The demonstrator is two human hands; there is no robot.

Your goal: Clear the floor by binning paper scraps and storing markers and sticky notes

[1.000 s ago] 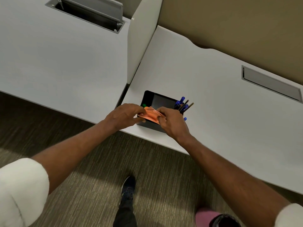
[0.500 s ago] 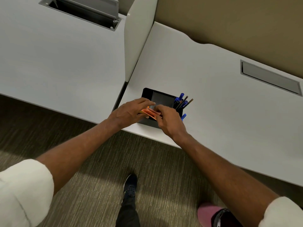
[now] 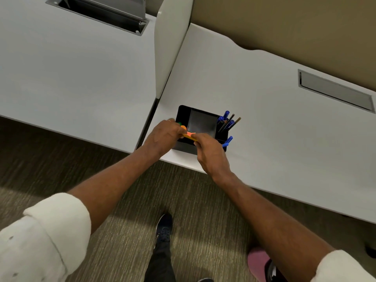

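- White rolled sleeves [image 3: 40, 241] frame the foreground as a person stands on grey-brown carpet [image 3: 61, 159], one dark shoe [image 3: 163, 228] pointing at the desk.
- The left hand [image 3: 162, 137] and the right hand [image 3: 210, 153] meet at the desk's near edge. Each pinches one end of a small orange stack of sticky notes [image 3: 189, 135] with curled fingertips.
- The stack hangs just over the near-left part of a black desk organiser [image 3: 184, 113], level with its rim. Which compartment lies below it cannot be told.
- The step in hand appears to be storing the notes. It would go best with the stack squared between both pinches and lowered flat until it seats. Letting go of one side at a time should keep loose sheets from fanning or catching the rim.
- A green tip beside the left fingers is too small to identify. The stack should go down clear of it.
- Blue markers [image 3: 225, 120] stand upright with dark pens in the organiser's right-hand cup. One more blue marker [image 3: 228, 141] leans at its near corner, close to the right hand, where a careless knuckle could tip it out.
- Beyond them stretches the white desk [image 3: 274, 129], with a white divider panel [image 3: 171, 47] on its left and a closed grey cable hatch [image 3: 333, 90] far right.
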